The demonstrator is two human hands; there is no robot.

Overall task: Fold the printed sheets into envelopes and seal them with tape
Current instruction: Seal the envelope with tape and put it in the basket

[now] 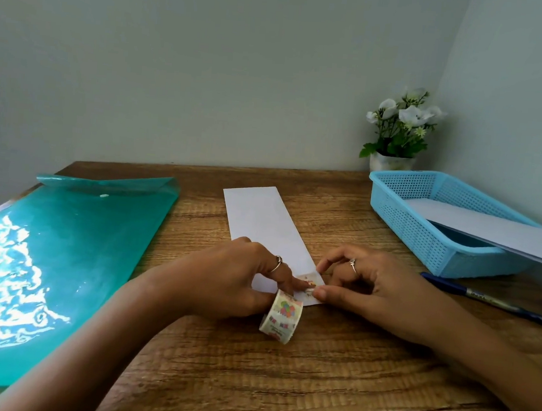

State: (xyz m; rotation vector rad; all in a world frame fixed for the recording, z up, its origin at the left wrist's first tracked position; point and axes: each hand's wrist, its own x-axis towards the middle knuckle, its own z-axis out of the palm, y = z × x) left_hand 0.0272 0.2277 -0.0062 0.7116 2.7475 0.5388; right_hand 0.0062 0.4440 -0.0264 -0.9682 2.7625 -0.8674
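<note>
**Tape laid over near end of folded sheet**

The roll of patterned paper tape (pixel 281 316) is gripped in the left hand (pixel 241 277), kept just off the near end of the long white folded sheet (pixel 266 229) mid-table so the strip stays taut. The strip end is pinched by the right hand (pixel 364 285), probably to tear or press it. Roll lettering is too small to read. A blue pen (pixel 489 300), print unreadable, lies toward the right edge; a blue plastic basket (pixel 424 214) holding paper and a white flower pot (pixel 395 130) sit at the far right corner; a green mat (pixel 47 269) is along the left edge.
</note>
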